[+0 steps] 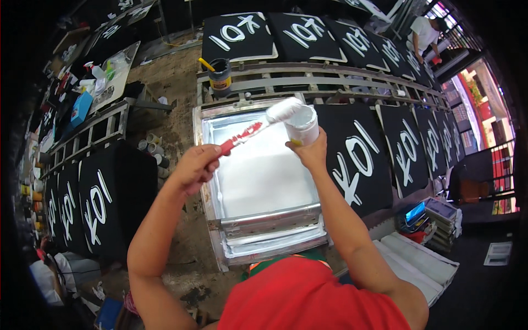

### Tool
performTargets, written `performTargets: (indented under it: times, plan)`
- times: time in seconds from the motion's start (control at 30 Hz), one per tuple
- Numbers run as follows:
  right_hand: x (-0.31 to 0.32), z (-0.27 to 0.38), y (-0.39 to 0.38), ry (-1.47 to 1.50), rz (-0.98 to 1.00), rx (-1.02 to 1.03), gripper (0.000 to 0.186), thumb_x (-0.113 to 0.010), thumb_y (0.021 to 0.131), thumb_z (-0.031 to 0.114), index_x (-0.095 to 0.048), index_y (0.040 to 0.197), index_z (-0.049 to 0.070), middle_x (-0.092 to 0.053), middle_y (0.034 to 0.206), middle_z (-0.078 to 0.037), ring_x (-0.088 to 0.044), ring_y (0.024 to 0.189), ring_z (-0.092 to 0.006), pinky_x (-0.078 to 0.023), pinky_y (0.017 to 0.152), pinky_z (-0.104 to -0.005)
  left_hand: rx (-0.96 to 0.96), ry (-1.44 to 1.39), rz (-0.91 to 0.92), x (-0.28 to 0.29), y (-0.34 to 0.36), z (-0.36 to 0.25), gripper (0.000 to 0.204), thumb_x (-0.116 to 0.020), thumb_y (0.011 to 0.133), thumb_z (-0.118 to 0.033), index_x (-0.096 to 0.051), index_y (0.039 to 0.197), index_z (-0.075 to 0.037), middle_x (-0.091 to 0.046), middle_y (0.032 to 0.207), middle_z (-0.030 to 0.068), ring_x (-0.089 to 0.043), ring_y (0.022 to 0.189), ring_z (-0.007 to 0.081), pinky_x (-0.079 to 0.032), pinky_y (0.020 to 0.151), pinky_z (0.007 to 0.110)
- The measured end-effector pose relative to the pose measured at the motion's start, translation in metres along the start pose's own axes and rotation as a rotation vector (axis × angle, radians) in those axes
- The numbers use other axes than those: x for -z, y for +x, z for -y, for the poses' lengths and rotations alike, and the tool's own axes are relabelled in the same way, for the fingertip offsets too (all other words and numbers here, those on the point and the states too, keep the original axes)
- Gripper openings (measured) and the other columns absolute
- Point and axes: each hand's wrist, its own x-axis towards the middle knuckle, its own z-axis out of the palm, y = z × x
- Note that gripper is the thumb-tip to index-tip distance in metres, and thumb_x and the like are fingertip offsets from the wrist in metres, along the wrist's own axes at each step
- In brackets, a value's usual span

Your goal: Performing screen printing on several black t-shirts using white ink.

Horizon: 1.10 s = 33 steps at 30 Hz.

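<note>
Fingers (212, 153) of the left hand (196, 168), at 9 o'clock of the flat frame (200, 125), were closed round the handle of a red spatula (253, 130). Its head, thick with white paint (284, 110), sat at 12 o'clock, by the mouth of the white tub (303, 133). Right hand (312, 152) had its fingers wrapped round that tub at 1 o'clock, above the frame; couldn't tell if spatula and rim touched. Main risk, my read: drips. Loaded head, so a wrist flick or slow sag could have dropped a blob outside the tub, worst case on the black panel (355, 157) at 3 o'clock. Second: grip. White smears on the handle could have let it twist. Third: one-handed tub; a hard scrape on its rim could have tipped it and dumped a lump. Metal bar (269, 219) lay across the frame at 6 o'clock; a knock could have shifted it. Dark bucket (221, 78) at 11 o'clock stood apart from both hands, low worry.
</note>
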Motion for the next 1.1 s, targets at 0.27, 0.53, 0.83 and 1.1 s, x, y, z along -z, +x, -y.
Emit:
performTargets:
  times: [0.27, 0.53, 0.83, 1.1]
  plan:
    - [0.016, -0.02, -0.013, -0.055, 0.066, -0.12, 0.107, -0.1, 0.056, 0.032, -0.044, 0.14, -0.003, -0.057, 0.135, -0.023, -0.058, 0.125, -0.0379, -0.047, 0.108, -0.0478, -0.308, 0.728, -0.256, 0.086, 0.078, -0.012, 0.029, -0.064, 0.101, -0.03, -0.074, 0.097, -0.003, -0.063, 0.071, 0.0032, -0.057, 0.054, 0.0132, -0.043, 0.051, 0.029]
    - [0.035, -0.023, -0.033, -0.014, 0.06, -0.158, 0.106, -0.1, 0.059, 0.028, -0.041, 0.141, -0.003, -0.057, 0.135, -0.021, -0.059, 0.127, -0.0342, -0.048, 0.108, -0.0443, -0.67, 1.6, -0.435, 0.117, 0.126, 0.044, 0.019, -0.066, 0.094, -0.028, -0.075, 0.096, -0.012, -0.07, 0.084, 0.0113, -0.068, 0.082, 0.0358, -0.055, 0.071, 0.049]
    - [0.056, -0.034, -0.023, -0.053, 0.057, 0.064, 0.102, -0.101, 0.054, 0.02, -0.048, 0.139, 0.001, -0.056, 0.135, -0.021, -0.059, 0.124, -0.0367, -0.048, 0.107, -0.0446, -0.557, 1.261, -0.398, 0.103, 0.018, -0.064, 0.027, -0.071, 0.092, -0.024, -0.077, 0.102, 0.0, -0.073, 0.081, 0.0174, -0.071, 0.071, 0.0276, -0.054, 0.068, 0.039]
    - [0.039, 0.003, -0.027, -0.026, 0.198, 0.165, 0.105, -0.102, 0.051, 0.023, -0.049, 0.14, 0.003, -0.058, 0.134, -0.023, -0.052, 0.13, -0.0426, -0.043, 0.112, -0.0478, -0.31, 1.073, -0.152, 0.05, -0.05, -0.145, 0.029, -0.072, 0.093, -0.024, -0.073, 0.099, 0.005, -0.064, 0.069, 0.0052, -0.054, 0.063, 0.0092, -0.045, 0.058, 0.031]
